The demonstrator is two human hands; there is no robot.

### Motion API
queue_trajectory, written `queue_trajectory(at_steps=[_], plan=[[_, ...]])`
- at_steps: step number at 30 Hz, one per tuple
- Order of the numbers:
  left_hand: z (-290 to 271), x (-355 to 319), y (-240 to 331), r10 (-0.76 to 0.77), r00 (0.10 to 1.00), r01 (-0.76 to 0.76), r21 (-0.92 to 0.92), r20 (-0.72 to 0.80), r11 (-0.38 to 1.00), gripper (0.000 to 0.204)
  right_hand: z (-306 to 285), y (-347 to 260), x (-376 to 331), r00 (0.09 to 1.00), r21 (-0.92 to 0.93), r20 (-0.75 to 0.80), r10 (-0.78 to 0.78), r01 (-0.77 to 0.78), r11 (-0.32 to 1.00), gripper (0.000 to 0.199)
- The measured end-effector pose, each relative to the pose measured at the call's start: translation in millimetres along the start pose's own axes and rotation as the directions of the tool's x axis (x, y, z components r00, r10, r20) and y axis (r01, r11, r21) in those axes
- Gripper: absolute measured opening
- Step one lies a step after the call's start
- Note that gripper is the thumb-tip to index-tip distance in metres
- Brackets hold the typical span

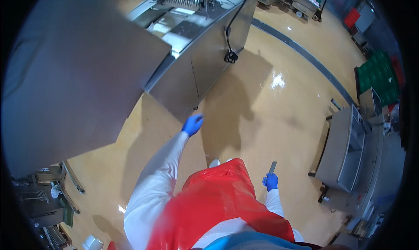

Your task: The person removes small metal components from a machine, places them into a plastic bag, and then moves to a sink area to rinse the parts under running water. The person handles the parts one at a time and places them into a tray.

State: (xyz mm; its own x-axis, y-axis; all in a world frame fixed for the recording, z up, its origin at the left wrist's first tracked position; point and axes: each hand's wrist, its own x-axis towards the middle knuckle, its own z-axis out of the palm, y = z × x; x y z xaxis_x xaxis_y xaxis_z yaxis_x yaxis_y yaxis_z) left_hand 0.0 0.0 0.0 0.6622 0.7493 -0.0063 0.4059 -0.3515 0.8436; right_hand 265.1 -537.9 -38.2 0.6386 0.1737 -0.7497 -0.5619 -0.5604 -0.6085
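Observation:
My left hand [192, 125], in a blue glove, hangs over the floor near the lower corner of a stainless steel machine [192, 71]. It looks empty, its fingers loosely bent and partly apart. On the other side of my red apron [218, 200], my blue-gloved right hand [271, 181] is closed around a short, flat grey bar-like tool [273, 166]. One end of the tool sticks up past the fingers; the rest is hidden in the grip, and its exact kind does not show.
A large steel panel [83, 80] fills the left. A black cable [230, 56] hangs coiled on the machine. To the right stand a steel cabinet [342, 147] and green crates [379, 77]. A dark strip [305, 53] crosses the tan floor. Steel equipment [46, 197] sits lower left.

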Motion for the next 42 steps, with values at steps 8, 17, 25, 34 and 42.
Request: queue_trajectory(at_steps=[8, 17, 25, 34, 42], plan=[[-90, 324, 279, 0.276, 0.925, -0.34, -0.241, -0.262, 0.909, 0.032, 140, -279, 146, 0.958, 0.171, 0.239, -0.16, 0.121, 0.978, 0.018], [-232, 564, 218, -0.352, 0.897, -0.088, -0.889, -0.266, 0.449, 0.029, 392, -741, 5, 0.346, 0.324, 0.707, -0.617, 0.618, 0.716, 0.033], [-294, 743, 56, -0.131, 0.861, -0.341, -0.749, -0.492, 0.568, 0.031, 627, -885, -27, -0.127, 0.402, 0.687, -0.715, 0.887, 0.229, 0.03], [-268, 710, 177, 0.036, 0.998, 0.052, -0.968, 0.045, -0.246, 0.02, 659, -942, -56, 0.299, 0.398, 0.47, -0.83, 0.768, 0.502, 0.037], [-283, 707, 169, 0.055, 0.998, 0.041, -0.999, 0.041, -0.005, 0.017, 683, -929, -35, 0.355, 0.524, 0.422, -0.834, 0.655, 0.544, 0.037]])
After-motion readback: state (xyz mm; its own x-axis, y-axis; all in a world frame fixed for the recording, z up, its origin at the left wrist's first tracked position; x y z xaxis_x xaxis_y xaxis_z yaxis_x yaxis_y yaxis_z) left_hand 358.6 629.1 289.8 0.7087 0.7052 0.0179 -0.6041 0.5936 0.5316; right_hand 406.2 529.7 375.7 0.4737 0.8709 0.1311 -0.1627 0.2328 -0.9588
